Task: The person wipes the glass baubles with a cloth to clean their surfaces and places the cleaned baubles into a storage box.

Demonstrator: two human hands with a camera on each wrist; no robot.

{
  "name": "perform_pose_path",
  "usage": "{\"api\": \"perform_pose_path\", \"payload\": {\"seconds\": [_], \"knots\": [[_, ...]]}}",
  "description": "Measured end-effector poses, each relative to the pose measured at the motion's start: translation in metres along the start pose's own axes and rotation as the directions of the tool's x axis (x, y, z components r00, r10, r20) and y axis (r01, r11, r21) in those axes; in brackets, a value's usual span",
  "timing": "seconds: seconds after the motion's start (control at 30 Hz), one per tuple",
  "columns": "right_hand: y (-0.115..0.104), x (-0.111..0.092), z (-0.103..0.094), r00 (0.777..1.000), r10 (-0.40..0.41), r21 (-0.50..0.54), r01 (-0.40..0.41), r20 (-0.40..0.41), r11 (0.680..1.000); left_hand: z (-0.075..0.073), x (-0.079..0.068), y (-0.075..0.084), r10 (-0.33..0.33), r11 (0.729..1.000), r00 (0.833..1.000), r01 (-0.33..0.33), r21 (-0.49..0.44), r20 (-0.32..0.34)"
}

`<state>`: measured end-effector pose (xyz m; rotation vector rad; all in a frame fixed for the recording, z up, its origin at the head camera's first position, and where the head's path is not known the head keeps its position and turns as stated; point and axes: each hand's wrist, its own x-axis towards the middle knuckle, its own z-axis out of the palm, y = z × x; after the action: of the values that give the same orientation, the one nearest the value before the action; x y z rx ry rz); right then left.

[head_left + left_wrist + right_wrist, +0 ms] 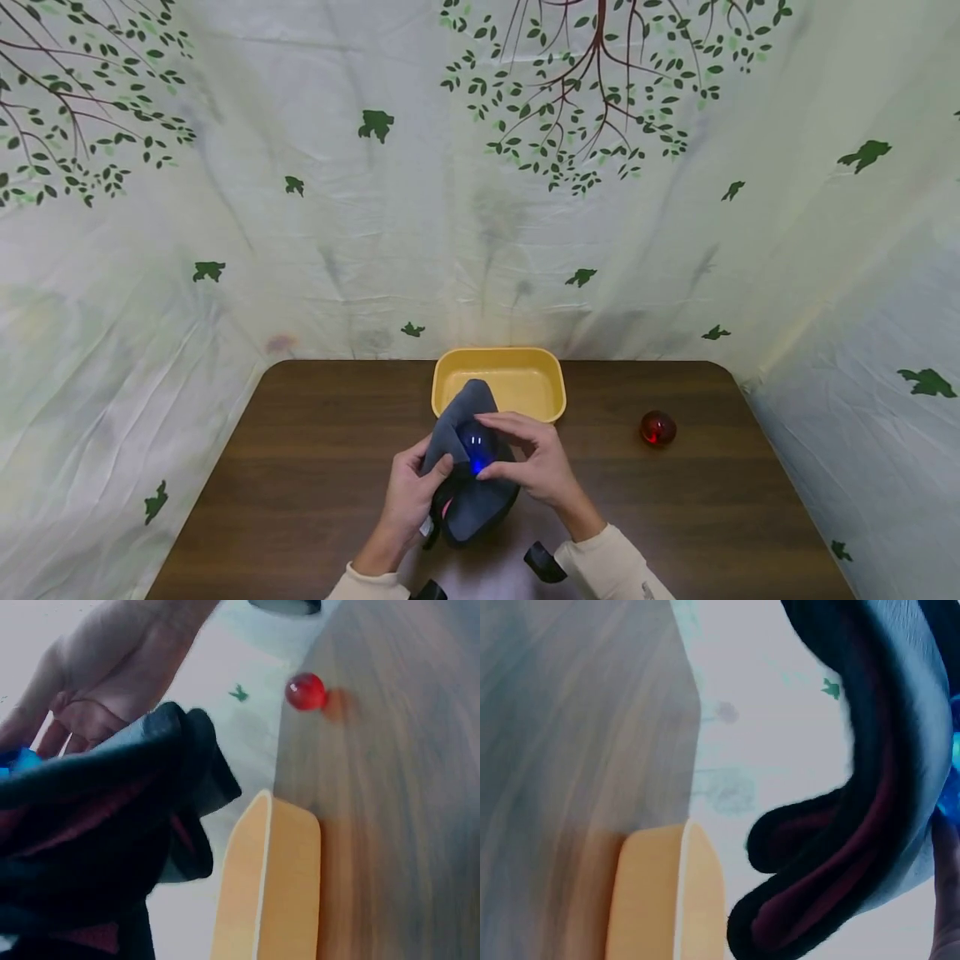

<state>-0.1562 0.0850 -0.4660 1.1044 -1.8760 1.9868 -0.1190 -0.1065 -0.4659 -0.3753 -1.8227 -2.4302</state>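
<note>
A dark grey-blue cloth [480,504] with a pinkish inner side is bunched up above the table in the head view. My left hand [408,492] grips its left part, thumb on top. Against the cloth sits a shiny, clear blue ball [475,444], which my right hand [538,458] pinches between thumb and fingers from the right. The left wrist view shows thick folds of the cloth [97,802] hiding most of the ball. In the right wrist view, the ball [952,791] shows only at the right edge, behind the cloth [889,757].
A yellow rectangular tray [517,379] stands at the table's back edge, just beyond the cloth. To the right, a clear red ball [657,428] lies on the brown wooden table [315,467]. A pale leaf-patterned sheet [337,233] hangs behind and at both sides.
</note>
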Motion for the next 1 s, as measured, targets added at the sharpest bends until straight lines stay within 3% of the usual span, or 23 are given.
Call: {"api": "perform_pose_path", "payload": {"seconds": [0.17, 0.27, 0.4, 0.5, 0.57, 0.63, 0.73, 0.8, 0.9, 1.0], "knots": [[-0.001, -0.007, 0.010, 0.976, 0.171, 0.080, -0.161, -0.134, 0.984, 0.002, -0.001, -0.001, 0.074, 0.995, 0.997, -0.073, 0.067, -0.011], [-0.004, -0.007, 0.016, 0.934, 0.305, 0.153, -0.279, -0.187, 0.948, 0.003, 0.000, -0.001, 0.155, 0.975, 0.988, -0.152, 0.160, -0.003], [-0.009, -0.005, 0.021, 0.860, 0.470, 0.239, -0.422, -0.200, 0.874, -0.001, 0.003, -0.002, 0.325, 0.896, 0.943, -0.333, 0.294, 0.078], [-0.011, -0.005, 0.023, 0.839, 0.512, 0.291, -0.452, -0.183, 0.843, -0.003, 0.004, -0.002, 0.399, 0.846, 0.909, -0.417, 0.333, 0.122], [-0.011, -0.006, 0.024, 0.849, 0.499, 0.318, -0.431, -0.175, 0.844, -0.003, 0.004, -0.001, 0.396, 0.842, 0.912, -0.408, 0.354, 0.110], [-0.010, -0.007, 0.024, 0.869, 0.463, 0.333, -0.390, -0.174, 0.858, -0.002, 0.002, 0.001, 0.353, 0.855, 0.933, -0.352, 0.380, 0.069], [-0.008, -0.009, 0.025, 0.907, 0.381, 0.322, -0.311, -0.183, 0.894, 0.002, 0.000, 0.007, 0.232, 0.902, 0.973, -0.208, 0.379, -0.017], [-0.007, -0.010, 0.025, 0.933, 0.312, 0.286, -0.254, -0.179, 0.924, 0.005, -0.002, 0.011, 0.128, 0.941, 0.989, -0.099, 0.324, -0.070], [-0.005, -0.011, 0.026, 0.960, 0.222, 0.219, -0.183, -0.171, 0.959, 0.006, -0.004, 0.015, 0.015, 0.974, 0.995, 0.008, 0.224, -0.102], [-0.005, -0.013, 0.027, 0.970, 0.169, 0.169, -0.140, -0.176, 0.976, 0.004, -0.005, 0.014, 0.012, 0.984, 0.997, 0.002, 0.180, -0.078]]}}
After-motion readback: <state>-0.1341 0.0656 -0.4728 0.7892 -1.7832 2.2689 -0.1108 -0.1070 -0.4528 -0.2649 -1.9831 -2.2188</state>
